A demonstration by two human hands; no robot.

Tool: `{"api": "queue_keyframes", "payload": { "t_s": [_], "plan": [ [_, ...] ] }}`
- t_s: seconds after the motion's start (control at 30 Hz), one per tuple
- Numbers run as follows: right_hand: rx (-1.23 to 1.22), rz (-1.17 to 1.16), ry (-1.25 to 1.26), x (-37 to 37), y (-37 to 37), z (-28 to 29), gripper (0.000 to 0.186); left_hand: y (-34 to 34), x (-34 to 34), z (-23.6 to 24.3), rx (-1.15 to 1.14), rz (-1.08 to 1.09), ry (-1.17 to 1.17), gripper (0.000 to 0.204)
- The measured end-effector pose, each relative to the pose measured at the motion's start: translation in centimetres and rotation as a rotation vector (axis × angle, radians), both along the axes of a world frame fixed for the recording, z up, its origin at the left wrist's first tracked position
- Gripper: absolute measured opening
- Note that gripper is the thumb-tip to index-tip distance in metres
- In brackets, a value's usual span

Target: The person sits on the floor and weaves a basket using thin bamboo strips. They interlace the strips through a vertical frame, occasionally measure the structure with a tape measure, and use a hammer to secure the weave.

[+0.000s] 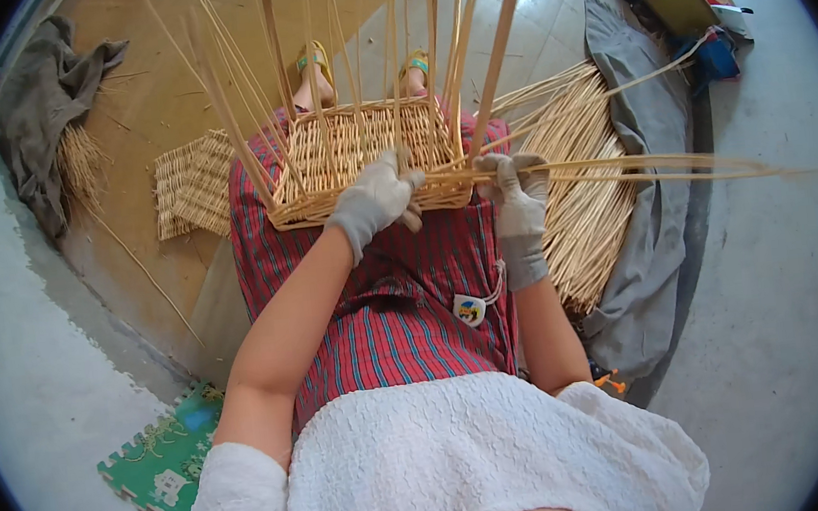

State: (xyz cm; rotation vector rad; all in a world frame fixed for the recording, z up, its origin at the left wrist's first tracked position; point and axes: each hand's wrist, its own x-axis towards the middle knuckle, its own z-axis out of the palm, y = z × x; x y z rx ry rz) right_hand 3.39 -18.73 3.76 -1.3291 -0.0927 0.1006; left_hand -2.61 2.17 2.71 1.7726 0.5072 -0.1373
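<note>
A rectangular wicker basket point(345, 153) rests across my lap, its low walls woven and its tall stakes standing up all round. My left hand point(379, 199), in a pale grey work glove, grips the near wall, with the thumb side over the rim and fingertips at the outer face. At the near right corner my right hand point(516, 191), gloved too, closes round several long willow strands point(637, 166). These strands run from the near wall out past the hand to the right. Their far ends are blurred.
A large bundle of willow rods point(584, 179) lies on grey cloth point(648, 134) to the right. Two woven panels point(195, 182) lie left of my knees. Farther left is another cloth-wrapped bundle point(79, 154). A green foam mat point(167, 456) lies lower left; boxes point(681, 8) stand far right.
</note>
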Motion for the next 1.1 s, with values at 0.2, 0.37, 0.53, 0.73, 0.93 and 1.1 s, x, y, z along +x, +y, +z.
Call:
{"api": "queue_keyframes", "payload": {
  "t_s": [0.2, 0.37, 0.53, 0.73, 0.93, 1.1],
  "plan": [
    [-0.77, 0.223, -0.752, 6.3, 3.7, 4.0, 0.041, -3.1, -0.1, -1.5, -0.291, 0.11, -0.036, 0.021],
    [-1.062, 0.23, -0.584, 6.0, 11.1, 7.6, 0.041, -2.6, 0.9, -2.0, -0.383, 0.239, 0.035, 0.017],
    [-0.259, -0.017, -0.405, 2.4, -0.2, -2.3, 0.023, -2.3, 1.6, -1.0, -0.359, 0.241, 0.149, 0.017],
    [-0.401, 0.12, -0.049, 2.1, -1.3, 3.5, 0.016, -1.0, 4.2, 2.4, 0.309, 0.091, 0.078, 0.064],
    [-0.537, 0.237, 0.224, 1.2, -4.3, 6.7, 0.035, -0.7, -0.1, 2.1, 0.211, 0.249, -0.295, 0.054],
    [-0.861, 0.461, -0.486, -1.7, 2.7, 9.1, 0.03, -1.5, -3.5, 6.1, 1.283, -0.313, -0.164, 0.083]
  ]
}}
